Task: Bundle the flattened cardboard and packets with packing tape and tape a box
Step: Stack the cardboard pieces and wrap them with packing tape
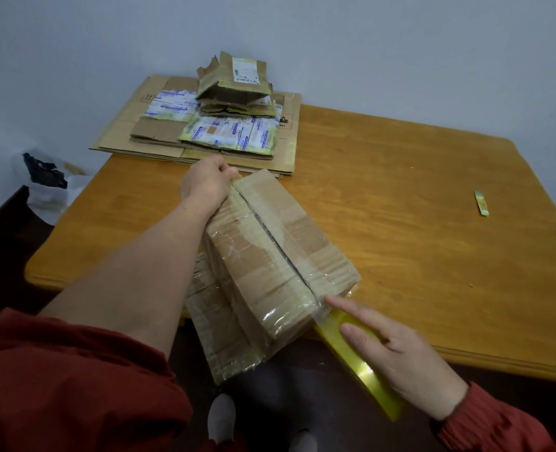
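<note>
Pale grey-blue wall is seen behind an orange-brown wooden table (417,207), viewed from above by a standing person in red sleeves. A brown cardboard box (270,256), covered in strips of clear tape, is held tilted over the near edge of the table, between the two hands. Its far end is gripped by the left hand (206,182), whose fingers are curled over the top edge with the bare forearm stretched along the box's left side. The near end of the box is met by the right hand (397,353), which is closed around a shiny yellow roll of packing tape (364,376). The thumb (351,332) is laid across the roll, and the straight index finger (338,306) is pressed against the box's near lower corner. A wrinkled film of clear tape is seen between that corner and the roll. Just beyond the left hand, at the far end of the table against the wall, a stack of flattened brown cardboard sheets (123,138) is laid, with blue-and-white printed packets (231,133) and torn cardboard pieces piled on top. Well to the right of the right hand, a small yellow-green strip (481,203) is lying on the table. Left of the left hand, beside the table, a white plastic bag (42,190) with dark contents can be seen.
</note>
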